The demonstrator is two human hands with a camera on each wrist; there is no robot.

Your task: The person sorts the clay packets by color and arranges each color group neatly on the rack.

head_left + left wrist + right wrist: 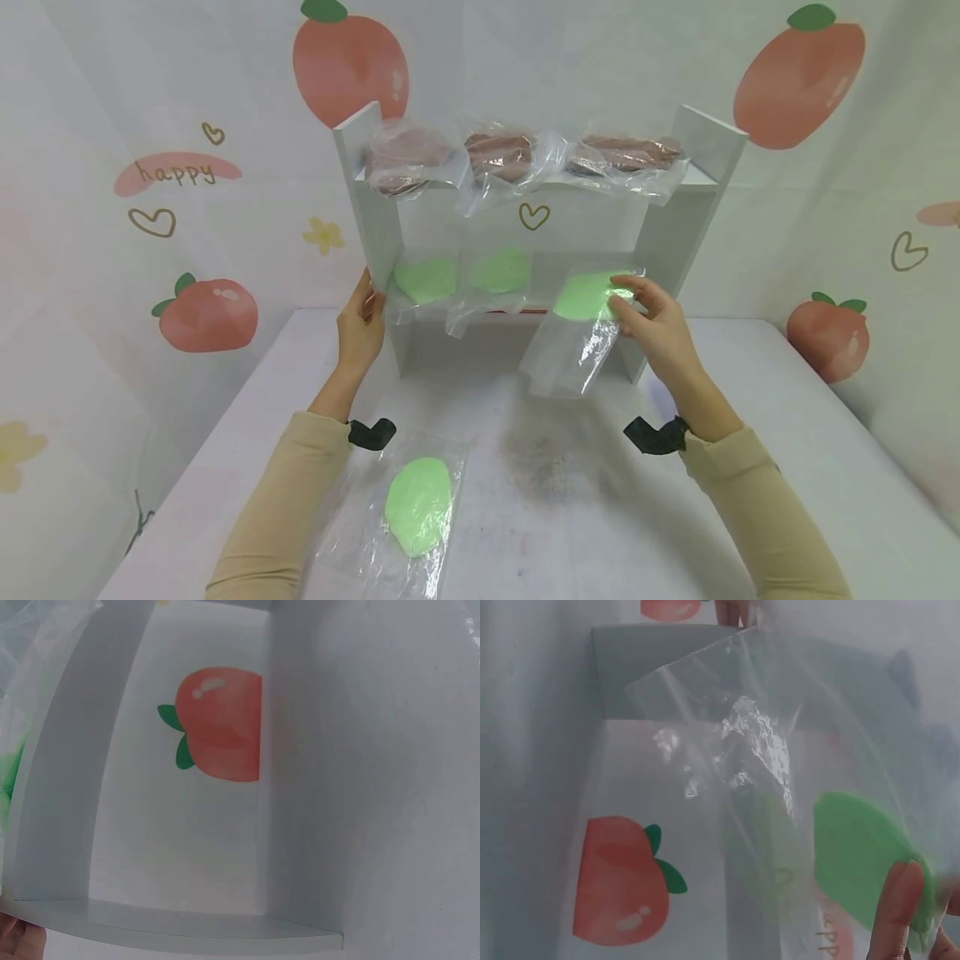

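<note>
My right hand (660,329) pinches the edge of a clear plastic bag (562,362) with a flat green piece (576,296) inside, in front of the lower shelf at its right end. In the right wrist view, fingers (898,904) press against the green piece's end while the bag's loose part hangs free. My left hand (362,332) grips the left side panel of the white shelf unit (377,250) from outside. Two more bagged green pieces, one at the left (427,279) and one at the middle (502,271), lie on the lower shelf.
Three clear bags with reddish-brown contents, left (408,158), middle (498,157) and right (626,154), lie on the top shelf. Another bagged green piece (418,506) lies on the white table (570,533) near the front. A patterned cloth (247,67) hangs behind.
</note>
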